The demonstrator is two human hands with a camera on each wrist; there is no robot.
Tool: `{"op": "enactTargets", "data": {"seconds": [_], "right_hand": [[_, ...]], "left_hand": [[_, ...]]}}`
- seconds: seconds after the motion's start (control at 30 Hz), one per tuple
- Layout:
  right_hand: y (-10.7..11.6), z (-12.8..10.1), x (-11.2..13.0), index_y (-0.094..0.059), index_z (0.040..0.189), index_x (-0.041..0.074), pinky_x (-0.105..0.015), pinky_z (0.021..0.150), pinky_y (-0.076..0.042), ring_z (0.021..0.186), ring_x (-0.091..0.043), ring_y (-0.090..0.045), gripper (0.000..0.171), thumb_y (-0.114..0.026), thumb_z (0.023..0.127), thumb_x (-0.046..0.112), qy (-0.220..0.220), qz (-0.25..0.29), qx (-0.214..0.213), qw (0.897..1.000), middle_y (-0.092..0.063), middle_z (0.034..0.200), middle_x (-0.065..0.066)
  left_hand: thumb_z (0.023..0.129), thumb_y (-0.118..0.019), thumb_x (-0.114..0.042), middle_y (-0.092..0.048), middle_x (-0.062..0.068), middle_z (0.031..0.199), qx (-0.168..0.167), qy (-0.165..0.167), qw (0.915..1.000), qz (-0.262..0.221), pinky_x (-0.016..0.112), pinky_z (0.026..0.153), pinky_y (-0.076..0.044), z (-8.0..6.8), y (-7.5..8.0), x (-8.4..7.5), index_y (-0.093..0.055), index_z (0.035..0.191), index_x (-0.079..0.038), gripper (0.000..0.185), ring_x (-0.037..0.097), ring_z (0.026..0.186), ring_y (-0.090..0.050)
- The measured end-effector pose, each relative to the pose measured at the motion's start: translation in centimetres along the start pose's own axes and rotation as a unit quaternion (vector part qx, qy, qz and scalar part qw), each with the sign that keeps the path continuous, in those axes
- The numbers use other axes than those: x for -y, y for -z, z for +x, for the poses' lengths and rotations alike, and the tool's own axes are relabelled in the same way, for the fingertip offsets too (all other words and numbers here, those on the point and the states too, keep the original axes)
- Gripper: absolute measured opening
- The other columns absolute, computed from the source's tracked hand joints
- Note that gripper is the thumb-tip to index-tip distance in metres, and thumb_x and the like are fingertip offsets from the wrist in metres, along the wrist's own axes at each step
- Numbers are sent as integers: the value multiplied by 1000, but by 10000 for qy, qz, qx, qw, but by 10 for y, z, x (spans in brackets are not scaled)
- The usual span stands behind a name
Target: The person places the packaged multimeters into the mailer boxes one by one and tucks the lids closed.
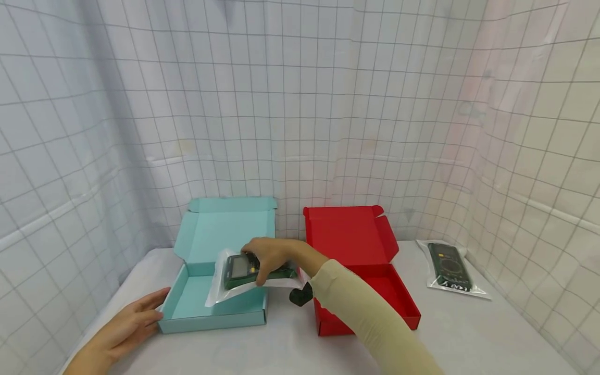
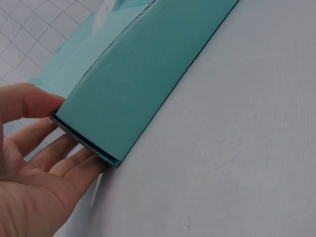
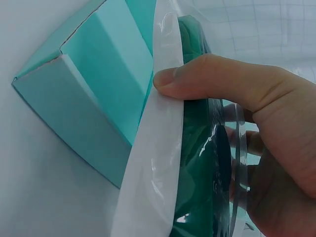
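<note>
Over the open light-blue box [image 1: 213, 321], my right hand [image 1: 269, 258] grips a digital multimeter [image 1: 240, 266] in a clear plastic bag. The meter is tilted, its screen toward the left. In the right wrist view, the thumb presses the bag's white edge [image 3: 165, 128] against the green side of the meter, and the other fingers reach round the far side, partly hidden. My left hand [image 1: 133, 324] rests at the front left corner of the light-blue box. Its fairly straight fingers [image 2: 66, 150] lie along the box's side, the thumb at the top edge.
An open red box [image 1: 330, 325] stands to the right, partly behind my right sleeve [image 1: 370, 307]. Farther right, another bagged multimeter [image 1: 451, 265] lies on the white tabletop [image 1: 469, 333]. A small dark object [image 1: 301, 295] shows below my right wrist. Gridded white curtains [image 1: 300, 104] surround the table.
</note>
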State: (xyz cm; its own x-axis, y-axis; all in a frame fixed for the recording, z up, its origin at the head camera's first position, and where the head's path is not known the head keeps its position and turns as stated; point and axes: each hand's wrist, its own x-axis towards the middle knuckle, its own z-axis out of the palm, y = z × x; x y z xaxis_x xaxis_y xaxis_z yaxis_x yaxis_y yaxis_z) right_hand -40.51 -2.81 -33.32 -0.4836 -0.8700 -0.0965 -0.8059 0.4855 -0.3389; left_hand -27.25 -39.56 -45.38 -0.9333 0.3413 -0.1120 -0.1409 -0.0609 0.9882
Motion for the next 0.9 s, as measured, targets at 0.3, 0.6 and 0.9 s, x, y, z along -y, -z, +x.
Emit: {"op": "enactTargets", "data": {"seconds": [0.3, 0.6, 0.9], "right_hand": [[-10, 18, 6, -49, 151, 5, -21, 91, -47, 112, -11, -48, 84, -86, 79, 28, 56, -210, 134, 9997, -55, 132, 1], [-14, 40, 11, -48, 151, 5, -18, 89, -44, 109, -8, -49, 87, -89, 79, 31, 190, -418, 196, 9988, -56, 130, 2], [-21, 55, 22, -49, 151, 6, -18, 86, -45, 108, -6, -51, 86, -89, 80, 34, 81, -537, 267, 9982, -57, 129, 5]], "left_hand": [[106, -46, 1, -22, 1, 155, 206, -145, 9996, -145, 32, 103, -48, -3, 6, 5, -42, 155, -21, 54, -1, 121, -54], [106, -43, 5, -44, -24, 135, 528, -423, 9971, -352, 32, 103, -49, -3, 5, 2, -54, 142, -28, 50, 1, 124, -54], [106, -43, 6, -45, -23, 134, 498, -531, 9970, -261, 31, 100, -50, -3, 3, 0, -54, 143, -26, 50, 2, 123, -54]]}}
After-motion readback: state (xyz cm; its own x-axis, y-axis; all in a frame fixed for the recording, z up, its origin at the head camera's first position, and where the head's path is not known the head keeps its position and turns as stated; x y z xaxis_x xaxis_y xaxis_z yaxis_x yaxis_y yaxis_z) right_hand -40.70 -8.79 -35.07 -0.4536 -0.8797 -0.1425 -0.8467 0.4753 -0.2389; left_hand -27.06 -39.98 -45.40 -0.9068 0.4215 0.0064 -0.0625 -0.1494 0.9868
